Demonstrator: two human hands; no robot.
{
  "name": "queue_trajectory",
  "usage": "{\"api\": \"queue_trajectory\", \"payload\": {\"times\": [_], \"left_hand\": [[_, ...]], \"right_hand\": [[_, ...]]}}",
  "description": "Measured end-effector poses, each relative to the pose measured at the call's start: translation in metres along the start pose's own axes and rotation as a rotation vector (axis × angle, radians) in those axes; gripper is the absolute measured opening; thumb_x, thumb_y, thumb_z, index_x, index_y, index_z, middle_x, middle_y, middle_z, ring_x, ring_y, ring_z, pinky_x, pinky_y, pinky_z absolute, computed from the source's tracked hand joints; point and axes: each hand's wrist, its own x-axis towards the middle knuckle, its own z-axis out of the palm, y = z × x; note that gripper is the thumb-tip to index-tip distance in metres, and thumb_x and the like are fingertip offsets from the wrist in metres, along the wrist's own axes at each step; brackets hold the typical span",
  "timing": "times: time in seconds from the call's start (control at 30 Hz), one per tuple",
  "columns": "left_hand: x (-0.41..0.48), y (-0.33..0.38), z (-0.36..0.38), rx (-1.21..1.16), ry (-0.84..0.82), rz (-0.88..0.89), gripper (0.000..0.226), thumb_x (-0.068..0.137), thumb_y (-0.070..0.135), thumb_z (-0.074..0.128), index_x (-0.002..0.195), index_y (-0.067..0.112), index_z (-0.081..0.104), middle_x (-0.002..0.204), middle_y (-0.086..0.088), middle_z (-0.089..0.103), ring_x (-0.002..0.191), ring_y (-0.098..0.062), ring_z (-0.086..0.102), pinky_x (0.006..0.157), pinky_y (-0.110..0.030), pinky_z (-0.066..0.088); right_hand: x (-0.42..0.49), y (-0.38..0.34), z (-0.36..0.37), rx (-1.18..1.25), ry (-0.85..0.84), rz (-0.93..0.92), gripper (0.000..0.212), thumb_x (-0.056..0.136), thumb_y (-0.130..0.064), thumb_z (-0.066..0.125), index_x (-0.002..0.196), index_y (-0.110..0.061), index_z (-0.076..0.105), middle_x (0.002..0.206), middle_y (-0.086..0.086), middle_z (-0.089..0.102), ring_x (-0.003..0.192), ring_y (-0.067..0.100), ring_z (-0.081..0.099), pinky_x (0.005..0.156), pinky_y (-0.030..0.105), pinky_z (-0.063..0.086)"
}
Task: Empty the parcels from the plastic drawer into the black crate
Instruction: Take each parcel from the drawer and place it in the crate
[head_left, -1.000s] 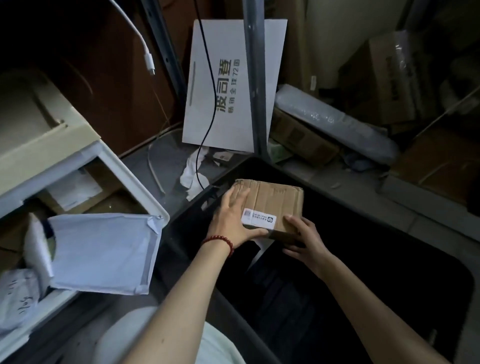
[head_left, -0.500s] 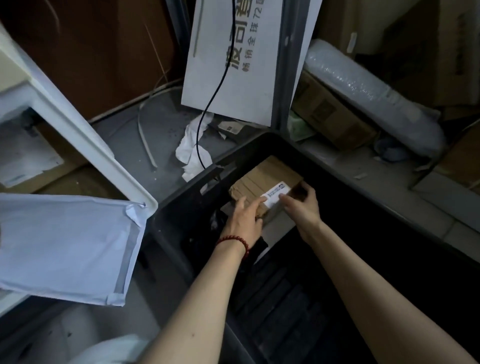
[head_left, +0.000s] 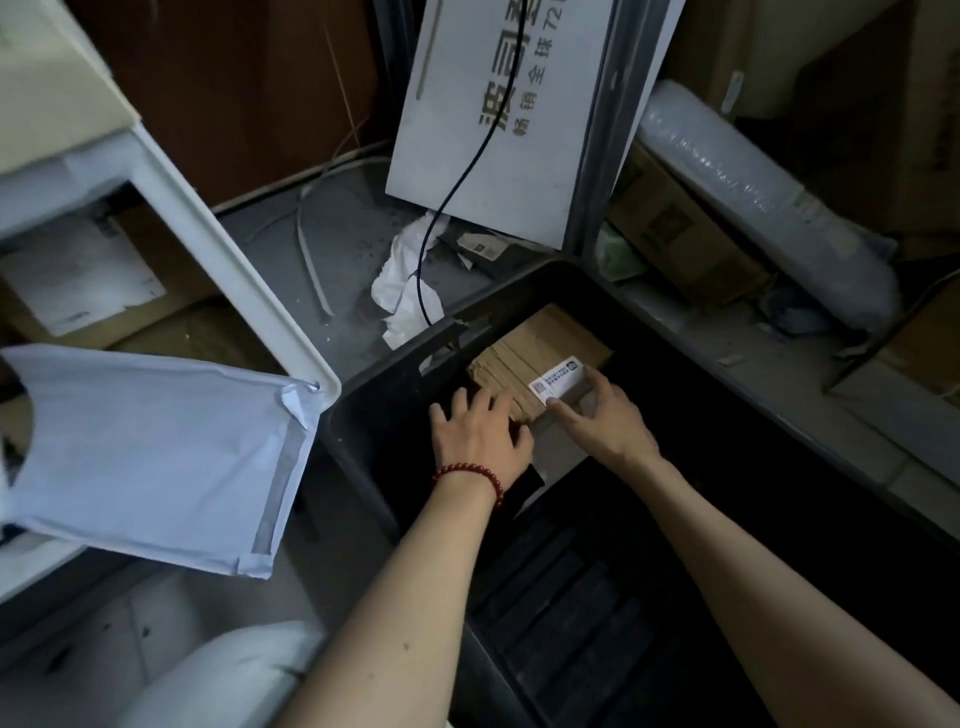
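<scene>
You are stretching both arms down into the black crate. Your left hand is resting flat, fingers spread, on the cardboard parcel; your right hand is straddling its labelled corner, grip unclear.

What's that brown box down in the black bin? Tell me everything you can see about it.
The cardboard parcel is a flat brown box that looks wrapped in creased tape at its near end. A white printed label with a small square code sits on top by one corner. It lies label up in the far corner of the black crate. The left hand rests straight fingers on its near end, and the right hand touches the labelled corner with thumb and forefinger.
</scene>
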Motion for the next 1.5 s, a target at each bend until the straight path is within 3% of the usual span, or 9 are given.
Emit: {"api": "queue_trajectory", "payload": {"times": [0.1,0.27,0.43,0.67,0.8,1.0,1.13,1.3,1.5], "left_hand": [[-0.017,-0.014,-0.015,-0.011,0.065,-0.028,0.051,0.095,0.048,0.039,0.139,0.023,0.041,0.14,0.001,0.048,0.127,-0.025,0.041,0.099,-0.045,0.03],[-0.052,-0.025,-0.053,-0.111,0.11,-0.079,0.044,0.095,0.05,0.04,0.131,0.027,0.049,0.127,0.003,0.058,0.119,-0.023,0.047,0.096,-0.043,0.033],[-0.088,-0.037,-0.106,-0.023,0.24,-0.071,0.043,0.092,0.05,0.043,0.128,0.029,0.05,0.127,0.003,0.058,0.122,-0.024,0.045,0.098,-0.043,0.03],[-0.161,-0.119,-0.152,-0.038,0.334,-0.256,0.044,0.093,0.051,0.043,0.129,0.027,0.048,0.128,-0.004,0.058,0.12,-0.028,0.048,0.094,-0.041,0.035],[-0.206,-0.182,-0.16,-0.039,0.322,-0.42,0.048,0.093,0.049,0.045,0.136,0.029,0.044,0.136,-0.001,0.054,0.125,-0.027,0.046,0.101,-0.042,0.034],[-0.252,-0.245,-0.154,-0.19,0.327,-0.517,0.045,0.092,0.047,0.05,0.132,0.028,0.049,0.131,-0.001,0.057,0.12,-0.025,0.052,0.096,-0.036,0.045],[-0.256,-0.244,-0.12,-0.215,0.264,-0.483,0.041,0.092,0.046,0.05,0.13,0.031,0.048,0.13,0.006,0.058,0.119,-0.021,0.053,0.094,-0.035,0.045],[-0.24,-0.212,-0.091,-0.171,0.338,-0.279,0.046,0.09,0.049,0.049,0.133,0.033,0.043,0.128,0.008,0.057,0.116,-0.018,0.054,0.091,-0.033,0.043],[-0.222,-0.218,-0.068,-0.31,0.184,-0.423,0.066,0.088,0.052,0.054,0.142,0.028,0.026,0.133,-0.002,0.052,0.119,-0.025,0.053,0.086,-0.037,0.049]], "right_hand": [[-0.017,-0.013,-0.011,-0.236,0.051,-0.082,0.073,0.087,-0.067,0.045,0.148,-0.031,0.028,0.151,0.004,0.035,0.135,0.028,0.037,0.095,0.042,0.043],[-0.048,-0.061,-0.02,-0.27,0.087,-0.225,0.061,0.088,-0.064,0.046,0.14,-0.032,0.041,0.145,0.0,0.042,0.131,0.023,0.041,0.091,0.039,0.046],[-0.095,-0.109,-0.027,-0.264,0.112,-0.38,0.054,0.089,-0.063,0.045,0.134,-0.033,0.047,0.144,-0.002,0.044,0.131,0.022,0.042,0.096,0.039,0.046],[-0.154,-0.177,-0.026,-0.186,0.076,-0.504,0.052,0.088,-0.059,0.052,0.128,-0.027,0.054,0.135,0.002,0.05,0.122,0.023,0.051,0.09,0.036,0.048],[-0.179,-0.213,-0.008,-0.2,-0.042,-0.585,0.052,0.09,-0.052,0.056,0.132,-0.021,0.052,0.131,0.007,0.053,0.117,0.025,0.054,0.093,0.036,0.047],[-0.197,-0.243,0.023,-0.176,-0.102,-0.624,0.057,0.091,-0.048,0.056,0.137,-0.016,0.045,0.136,0.009,0.051,0.121,0.027,0.051,0.096,0.039,0.046],[-0.196,-0.235,0.04,-0.165,-0.114,-0.603,0.059,0.091,-0.046,0.058,0.14,-0.018,0.04,0.139,0.006,0.046,0.121,0.025,0.05,0.095,0.039,0.046],[-0.186,-0.236,0.05,-0.215,-0.088,-0.744,0.058,0.092,-0.042,0.058,0.143,-0.022,0.036,0.145,0.001,0.039,0.126,0.022,0.045,0.094,0.041,0.047],[-0.162,-0.242,0.065,-0.188,-0.1,-0.767,0.07,0.091,-0.037,0.062,0.148,-0.016,0.026,0.148,0.005,0.035,0.132,0.024,0.041,0.102,0.039,0.042]]}}
